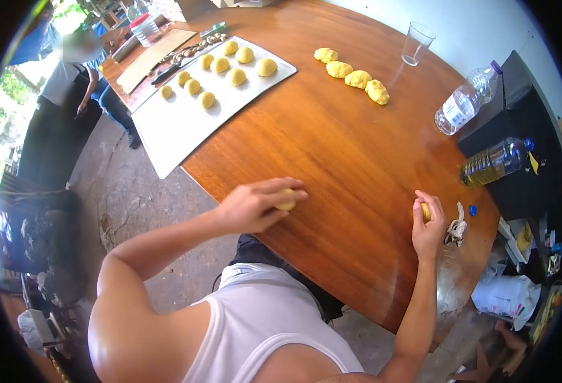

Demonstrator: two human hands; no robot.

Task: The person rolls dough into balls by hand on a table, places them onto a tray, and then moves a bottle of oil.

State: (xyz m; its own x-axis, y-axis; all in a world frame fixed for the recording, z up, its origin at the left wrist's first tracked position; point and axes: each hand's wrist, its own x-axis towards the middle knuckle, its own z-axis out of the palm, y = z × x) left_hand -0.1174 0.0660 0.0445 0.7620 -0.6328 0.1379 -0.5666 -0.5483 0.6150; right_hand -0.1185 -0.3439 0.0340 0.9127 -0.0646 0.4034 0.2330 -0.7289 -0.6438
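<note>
Left grip: half-curled, fingers and thumb about one yellow dough ball, near the tabletop edge. Right grip: fingers curled closely round a dough piece, mostly hidden. Beyond, between both: four dough lumps, in a row. Farther left: white tray, ten dough balls on it.

Left arm bent, left fingers extended, right fingers curled inward

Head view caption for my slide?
Left hand cupping one dough piece, right hand holding another piece; dough balls on tray.

Glass, apparently a white bag
</note>
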